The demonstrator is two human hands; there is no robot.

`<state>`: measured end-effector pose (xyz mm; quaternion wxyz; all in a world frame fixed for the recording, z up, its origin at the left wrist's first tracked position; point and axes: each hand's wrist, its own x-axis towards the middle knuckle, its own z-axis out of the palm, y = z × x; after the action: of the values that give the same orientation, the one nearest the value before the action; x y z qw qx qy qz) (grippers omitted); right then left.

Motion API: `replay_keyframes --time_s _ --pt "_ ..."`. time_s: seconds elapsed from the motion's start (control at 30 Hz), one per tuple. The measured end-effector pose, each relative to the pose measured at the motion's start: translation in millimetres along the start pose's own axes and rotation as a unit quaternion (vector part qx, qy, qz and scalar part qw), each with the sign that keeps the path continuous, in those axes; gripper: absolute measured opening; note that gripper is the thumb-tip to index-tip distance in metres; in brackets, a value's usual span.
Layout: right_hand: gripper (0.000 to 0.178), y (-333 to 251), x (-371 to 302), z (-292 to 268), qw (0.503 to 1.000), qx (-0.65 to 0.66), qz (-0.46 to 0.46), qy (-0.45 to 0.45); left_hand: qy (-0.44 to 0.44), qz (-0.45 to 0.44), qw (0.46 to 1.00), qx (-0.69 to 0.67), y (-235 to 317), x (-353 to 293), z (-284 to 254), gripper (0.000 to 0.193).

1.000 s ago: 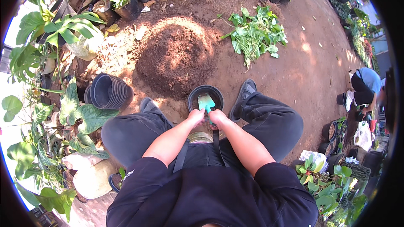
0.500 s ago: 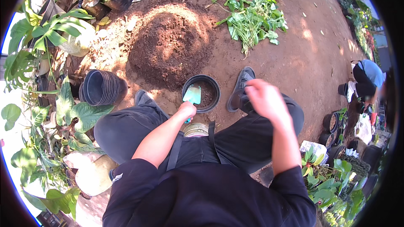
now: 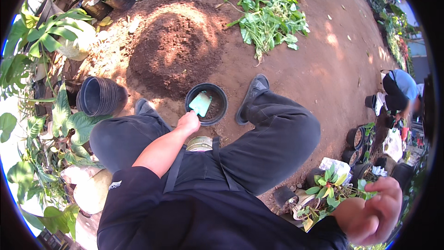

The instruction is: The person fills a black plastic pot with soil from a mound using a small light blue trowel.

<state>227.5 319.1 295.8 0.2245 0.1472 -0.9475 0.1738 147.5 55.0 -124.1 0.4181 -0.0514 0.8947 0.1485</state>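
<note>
My left hand (image 3: 188,123) is closed round the handle of a trowel with a light green blade (image 3: 200,103). The blade rests in a round black plastic pot (image 3: 225,104), which has dark soil in its bottom and stands on the ground between my feet. Out at the lower right, my right hand (image 3: 377,213) is raised beside leafy potted plants (image 3: 329,185). Its fingers are partly bent but apart, with nothing seen in them. A mound of brown soil (image 3: 173,51) lies just beyond the pot.
Nested black pots (image 3: 99,96) lie on their side at the left, beside large-leaved plants (image 3: 83,127). A heap of green leafy cuttings (image 3: 273,23) lies on the ground past my right foot. At the far right a person in a blue top (image 3: 402,85) bends over near pots.
My right hand has swung from above my right knee back to the lower right. The left hand still holds the trowel in the pot. The whole view has shifted a little.
</note>
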Motion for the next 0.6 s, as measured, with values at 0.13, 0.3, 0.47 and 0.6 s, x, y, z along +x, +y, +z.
replay_keyframes --time_s 0.13,0.3,0.47,0.6 --pt "0.05 -16.1 17.8 -23.5 0.984 -0.002 -0.094 -0.152 -0.003 -0.009 1.0 -0.025 3.5 5.5 6.9 0.032" --pt "0.052 -32.8 20.5 0.7 0.991 -0.006 -0.118 -0.065 -0.003 -0.031 0.999 -0.03 4.7 2.6 1.5 0.031" --pt "0.041 -56.2 12.5 7.4 0.998 0.01 -0.043 -0.05 -0.017 -0.013 0.999 -0.03 2.0 -5.0 -2.6 0.031" --pt "0.04 -53.4 9.6 4.3 0.996 0.012 -0.081 -0.033 -0.001 -0.003 0.999 -0.033 12.1 -4.4 -3.5 0.032"
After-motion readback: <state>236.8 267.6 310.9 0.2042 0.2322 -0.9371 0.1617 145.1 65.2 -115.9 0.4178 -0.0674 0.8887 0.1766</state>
